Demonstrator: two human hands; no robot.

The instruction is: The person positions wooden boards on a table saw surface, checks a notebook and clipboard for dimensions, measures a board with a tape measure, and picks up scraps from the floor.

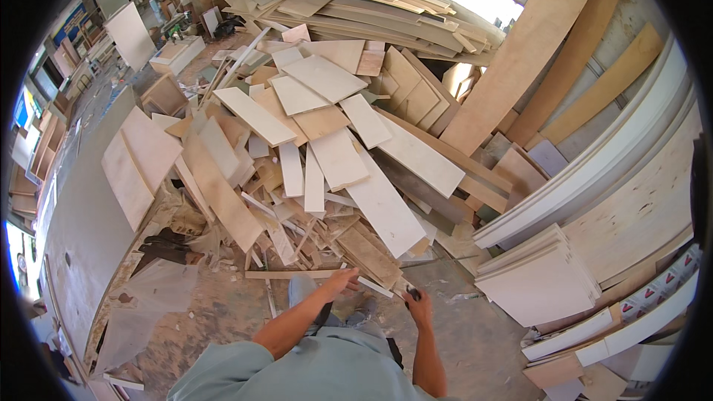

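My left hand (342, 283) reaches over from the left at waist height, its fingers drawn together near one end of a narrow white strip (376, 287). Whether the fingers grip that strip or something smaller is too small to tell. To the right, my right hand (420, 307) is closed around a small black object (413, 293) whose kind I cannot make out. A gap separates the two hands. Just beyond them a large heap of cut board offcuts (327, 156) covers the floor, with a long white board (386, 208) slanting down toward me.
A grey panel (78, 230) stands along the left, beside clear plastic sheeting (152, 304). White panels (535, 278) lean in a stack at right. Tall planks (527, 52) rest against the right wall. Long boards (356, 4) are piled at the back.
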